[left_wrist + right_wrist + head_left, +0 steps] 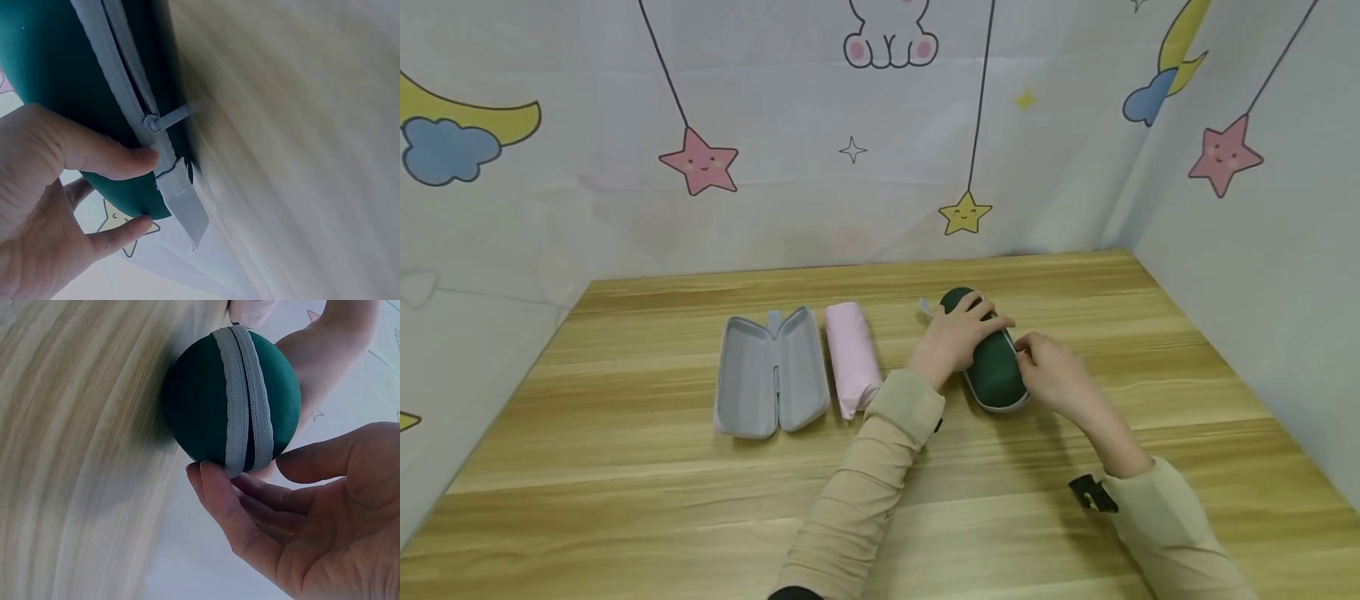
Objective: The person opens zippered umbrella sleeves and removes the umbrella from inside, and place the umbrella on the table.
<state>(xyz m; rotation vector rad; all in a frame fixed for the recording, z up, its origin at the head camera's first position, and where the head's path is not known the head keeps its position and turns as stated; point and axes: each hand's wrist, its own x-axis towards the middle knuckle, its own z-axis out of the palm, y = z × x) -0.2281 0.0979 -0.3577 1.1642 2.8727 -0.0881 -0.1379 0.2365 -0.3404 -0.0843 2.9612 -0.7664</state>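
Observation:
A dark green zip case (pixel 997 372), rounded at its ends and edged with a grey zipper band, lies on the table right of centre. My left hand (pixel 953 336) grips it from above near its far end; in the left wrist view the thumb lies by the zipper pull (pixel 172 119) and a grey fabric tab (pixel 187 206). On the case's right side my right hand (pixel 1058 375) holds the edge, its fingertips against the zipper band (pixel 236 412) in the right wrist view. The zipper looks closed where it shows.
Left of the arms an open grey hard case (pixel 747 383) lies with both halves facing up. Between it and the left forearm is a pink wrapped bundle (pixel 852 354). Behind the wooden table (pixel 625 517) hangs a white cloth (pixel 775 225) with stars and clouds.

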